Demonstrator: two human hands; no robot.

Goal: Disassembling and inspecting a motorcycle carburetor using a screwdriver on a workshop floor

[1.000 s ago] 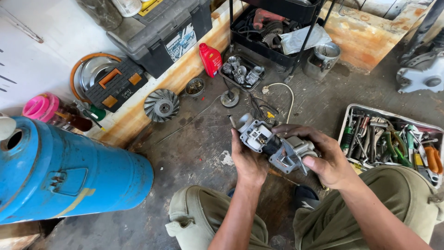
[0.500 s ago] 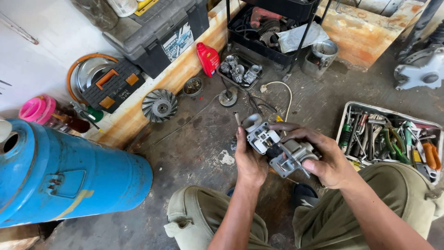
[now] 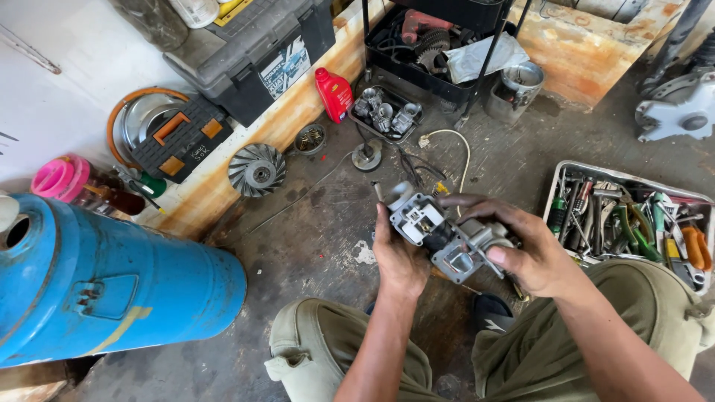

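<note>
I hold a grey metal carburetor-like part in front of me with both hands, above my knees. My left hand cups its left end from below, thumb up along its side. My right hand wraps over its right end, fingers across the top and thumb pressed on the front. The part has a square flange facing up and a short tube poking out at the upper left.
A metal tray of hand tools lies at my right. A blue drum lies at the left. Farther off are a red oil bottle, a finned metal disc, a grey toolbox and a black rack of parts.
The part has shifted slightly right and down in my hands; my grip stays much the same. The view has drifted a little.
</note>
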